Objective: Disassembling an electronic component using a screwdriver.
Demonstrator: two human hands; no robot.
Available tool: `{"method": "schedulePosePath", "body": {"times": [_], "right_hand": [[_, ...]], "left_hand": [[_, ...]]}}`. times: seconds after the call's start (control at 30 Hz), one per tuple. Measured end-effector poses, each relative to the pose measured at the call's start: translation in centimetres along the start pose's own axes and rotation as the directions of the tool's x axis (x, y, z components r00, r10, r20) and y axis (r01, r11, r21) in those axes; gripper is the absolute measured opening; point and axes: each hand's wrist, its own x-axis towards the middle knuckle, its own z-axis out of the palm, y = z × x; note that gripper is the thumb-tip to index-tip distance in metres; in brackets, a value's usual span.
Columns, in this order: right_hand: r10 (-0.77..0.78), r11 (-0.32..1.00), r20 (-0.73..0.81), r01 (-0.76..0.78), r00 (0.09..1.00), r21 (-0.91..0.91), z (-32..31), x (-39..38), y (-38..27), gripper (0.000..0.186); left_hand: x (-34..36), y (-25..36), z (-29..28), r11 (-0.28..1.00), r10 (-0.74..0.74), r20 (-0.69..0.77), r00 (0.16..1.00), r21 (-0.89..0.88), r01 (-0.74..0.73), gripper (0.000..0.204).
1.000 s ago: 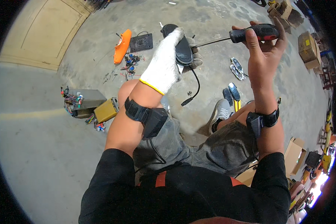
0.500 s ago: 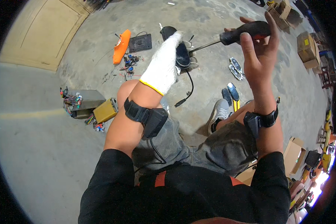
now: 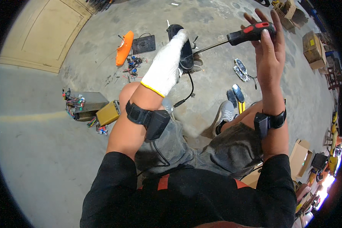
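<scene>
My left hand (image 3: 173, 49), in a white knitted glove with a yellow cuff, is closed around a long black housing (image 3: 186, 57). A black cable (image 3: 193, 86) with a connector at its end hangs from the housing's near end. My bare right hand (image 3: 269, 49) holds a screwdriver (image 3: 241, 37) by its black and red handle, pinned between the thumb and the fingers, with some fingers stretched out. The metal shaft slants down to the left and meets the housing's right side. Where exactly the tip sits, I cannot make out.
On the concrete floor lie an orange shell (image 3: 124, 48), a black square plate (image 3: 143, 44), loose wired parts (image 3: 133, 64), silver parts (image 3: 240, 70) and yellow-handled pliers (image 3: 238, 94). A gold box (image 3: 108, 113) with wires is at left. Cardboard boxes (image 3: 314, 49) stand at right.
The screwdriver handle has turned, bringing its red patches into view, and my right fingers have shifted on it. The housing has moved slightly, and its hanging cable end has swung left.
</scene>
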Motion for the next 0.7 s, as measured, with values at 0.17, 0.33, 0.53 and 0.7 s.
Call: {"method": "schedulePosePath", "body": {"times": [0.17,0.33,0.53,0.7], "right_hand": [[-0.07,0.939,0.022,0.074,0.997,-0.335,-1.9,-0.3,1.7,0.049],[-0.049,0.993,0.057,0.055,0.997,-0.109,-0.8,0.0,0.6,0.051],[-0.045,0.981,0.111,0.065,0.993,-0.184,-0.4,-0.6,0.8,0.051],[0.002,0.978,0.055,0.01,0.998,-0.207,-1.1,-0.1,1.1,0.052]], "left_hand": [[0.6,-0.5,-1.0,1.0,-0.004,0.067,0.998,-0.002,0.004,0.041],[0.3,-0.5,-0.9,0.999,-0.048,0.024,0.999,0.0,0.048,0.033],[-0.7,0.1,0.1,0.996,-0.093,0.058,0.994,0.012,0.093,0.033],[-1.1,0.1,0.4,0.993,-0.114,0.068,0.991,0.03,0.112,0.033]]}}
